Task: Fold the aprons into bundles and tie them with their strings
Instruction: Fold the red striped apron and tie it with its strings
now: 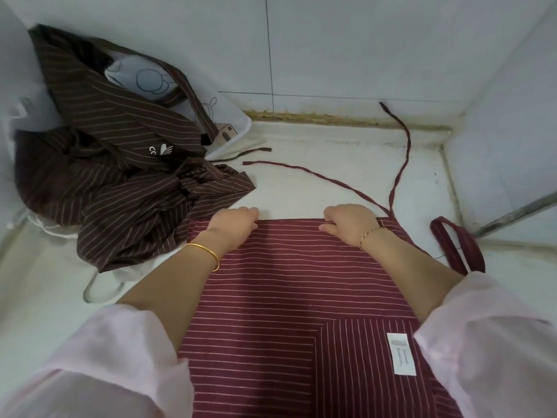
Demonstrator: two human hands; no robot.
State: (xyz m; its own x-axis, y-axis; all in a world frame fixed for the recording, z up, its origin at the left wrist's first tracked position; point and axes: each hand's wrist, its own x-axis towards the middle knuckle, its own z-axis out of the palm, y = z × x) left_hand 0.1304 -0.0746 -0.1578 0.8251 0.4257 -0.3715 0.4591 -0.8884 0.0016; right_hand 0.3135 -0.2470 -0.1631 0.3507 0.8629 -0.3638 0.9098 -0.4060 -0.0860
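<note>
The red apron [286, 282] lies on the surface [331, 152], its near end cut off. The left hand [233, 223] and right hand [349, 224] seem to pinch its far edge, fingertips hidden. Brown aprons [120, 164] are heaped on the left.

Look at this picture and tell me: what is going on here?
A person in pink sleeves has a red apron laid flat on a white counter. The left hand and right hand both grip its far edge. Its two strings trail loose toward the wall, and a loop lies at the right. A crumpled brown heap of striped cloth, seemingly more aprons, sits at the left. Nothing is tied yet.
</note>
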